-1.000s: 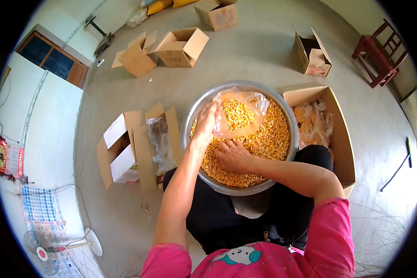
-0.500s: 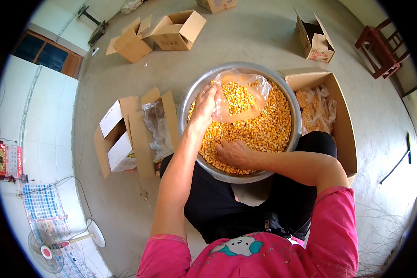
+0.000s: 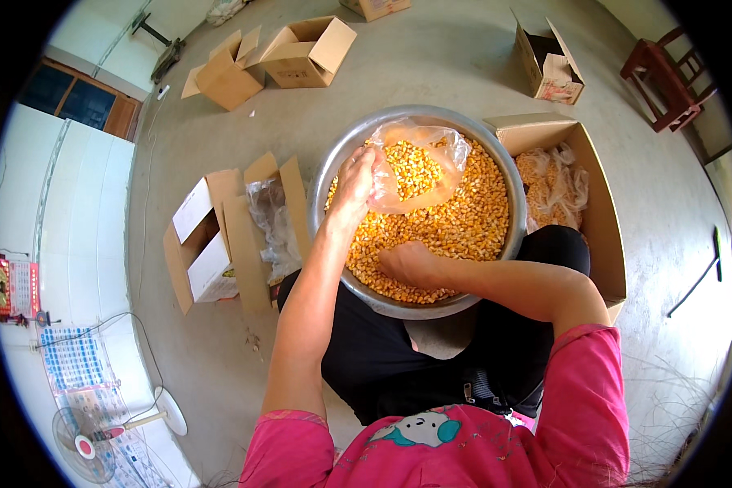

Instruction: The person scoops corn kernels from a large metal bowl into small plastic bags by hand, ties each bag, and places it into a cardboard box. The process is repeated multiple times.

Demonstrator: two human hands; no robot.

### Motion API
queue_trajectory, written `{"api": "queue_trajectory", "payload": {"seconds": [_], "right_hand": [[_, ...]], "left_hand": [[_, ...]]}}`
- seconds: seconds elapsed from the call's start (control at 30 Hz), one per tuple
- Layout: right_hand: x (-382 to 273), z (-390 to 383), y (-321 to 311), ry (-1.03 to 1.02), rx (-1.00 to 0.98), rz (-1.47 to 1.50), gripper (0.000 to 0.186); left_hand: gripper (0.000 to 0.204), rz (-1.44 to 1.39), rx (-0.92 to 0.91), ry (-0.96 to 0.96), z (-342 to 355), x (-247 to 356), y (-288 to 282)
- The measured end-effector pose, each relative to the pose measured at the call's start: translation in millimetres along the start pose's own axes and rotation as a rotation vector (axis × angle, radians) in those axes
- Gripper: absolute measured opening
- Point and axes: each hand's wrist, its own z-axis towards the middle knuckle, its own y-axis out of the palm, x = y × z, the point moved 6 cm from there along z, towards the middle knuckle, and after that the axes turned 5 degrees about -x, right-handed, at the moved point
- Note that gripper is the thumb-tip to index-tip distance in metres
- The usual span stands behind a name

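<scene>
A wide metal basin [image 3: 514,244] between my knees holds a thick layer of yellow-orange corn kernels [image 3: 472,236]. Toward the basin's far left lies a clear plastic bag [image 3: 443,191], its mouth spread and corn kernels inside it. My left hand [image 3: 355,180] grips the bag's left edge, fingers closed on the film. Nearer to me, my right hand [image 3: 408,263] is sunk into the loose corn in the basin. Its fingers are buried in the kernels, so their pose is hidden.
Right of the basin stands a cardboard box [image 3: 600,211] with filled bags of corn [image 3: 555,191]. A box with clear plastic bags [image 3: 275,228] is at the left, beside another open box [image 3: 199,236]. More boxes [image 3: 309,53] and a wooden chair [image 3: 667,85] stand farther off; a fan [image 3: 85,443] is lower left.
My right hand has pushed deeper into the corn, and its fingers are now covered. My left hand still holds the bag in nearly the same place.
</scene>
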Motion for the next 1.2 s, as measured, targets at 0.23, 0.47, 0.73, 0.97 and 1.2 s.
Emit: {"api": "queue_trajectory", "payload": {"seconds": [0.23, 0.47, 0.73, 0.97, 1.2], "right_hand": [[-7, 15, -24, -0.244, -0.002, 0.038, 0.028], [-10, 10, -57, -0.308, -0.147, 0.314, 0.041], [24, 0, -165, -0.159, 0.145, 0.786, 0.028], [105, 22, -151, 0.347, 0.349, 1.104, 0.038], [133, 35, -147, 0.276, 0.553, 0.128, 0.049]], "left_hand": [[0.019, 0.010, 0.024, 0.041, -3, 4, -1], [0.019, 0.012, 0.017, 0.043, -1, 5, 1], [0.018, -0.037, -0.076, 0.068, -7, 13, 8], [0.019, 0.021, -0.025, -0.021, -10, 13, 14], [0.018, 0.014, 0.001, 0.000, -4, 8, 16]]}}
